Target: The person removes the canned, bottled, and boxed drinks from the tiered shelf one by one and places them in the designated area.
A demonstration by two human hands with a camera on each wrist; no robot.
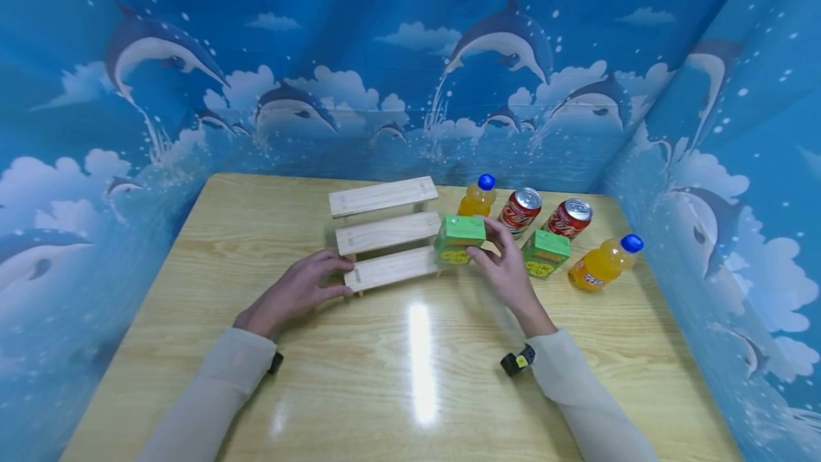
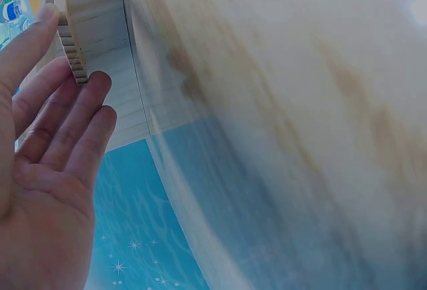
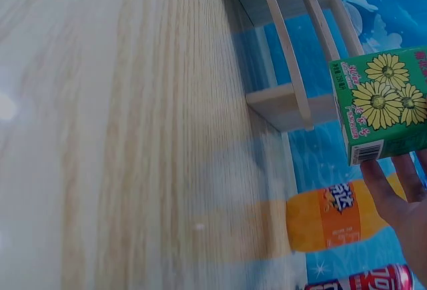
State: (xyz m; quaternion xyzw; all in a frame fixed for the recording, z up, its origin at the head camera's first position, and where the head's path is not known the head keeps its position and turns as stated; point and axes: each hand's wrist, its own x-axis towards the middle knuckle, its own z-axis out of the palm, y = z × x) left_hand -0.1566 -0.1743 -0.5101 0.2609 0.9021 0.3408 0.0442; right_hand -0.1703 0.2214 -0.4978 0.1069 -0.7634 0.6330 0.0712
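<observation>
A three-step wooden rack (image 1: pixel 389 232) stands near the back of the table. At its left end, my left hand (image 1: pixel 306 285) grips the lowest step between thumb and index finger; the other fingers (image 2: pixel 90 130) lie loosely beside the side panel. My right hand (image 1: pixel 507 269) holds a green drink carton (image 1: pixel 460 237) with yellow flowers by its right side, thumb in front. The carton is upright over the right end of the lowest step. In the right wrist view the carton (image 3: pixel 383 103) is tilted to the camera; whether its base touches the step cannot be seen.
Right of the rack stand an orange soda bottle (image 1: pixel 477 199), two red cola cans (image 1: pixel 521 212), a second green carton (image 1: pixel 546 254) and another orange soda bottle (image 1: pixel 603 264). A blue dolphin-print curtain (image 1: pixel 385 41) hangs behind and beside the wooden table (image 1: pixel 359 376).
</observation>
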